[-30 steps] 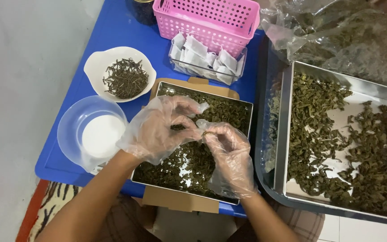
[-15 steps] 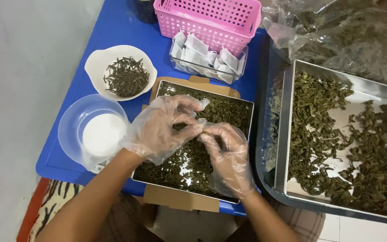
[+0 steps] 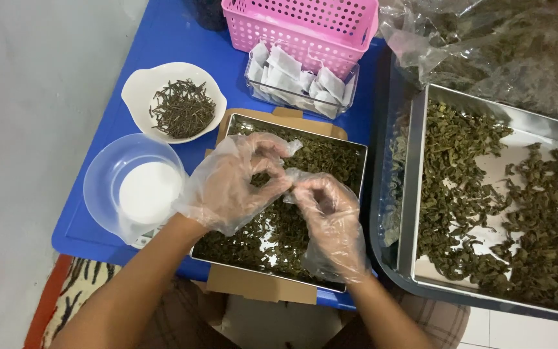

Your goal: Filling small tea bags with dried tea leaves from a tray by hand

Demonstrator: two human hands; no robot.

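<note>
A dried green leaf [image 3: 292, 187], probably being stripped from its stem, is pinched between the gloved left hand [image 3: 230, 184] and right hand [image 3: 327, 216], above a steel tray [image 3: 356, 161] of leaves beside a white bowl of stems [image 3: 182, 106]. Separating it next needs a gentle pull.

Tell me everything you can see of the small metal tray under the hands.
The small metal tray is shallow, rectangular and shiny, like steel, with low upright walls. It lies flat on a sheet of brown cardboard on the blue table. Dried green leaves cover most of its floor, with bare metal showing in patches. The gloved left hand and right hand hover above it, hiding its middle.
</note>
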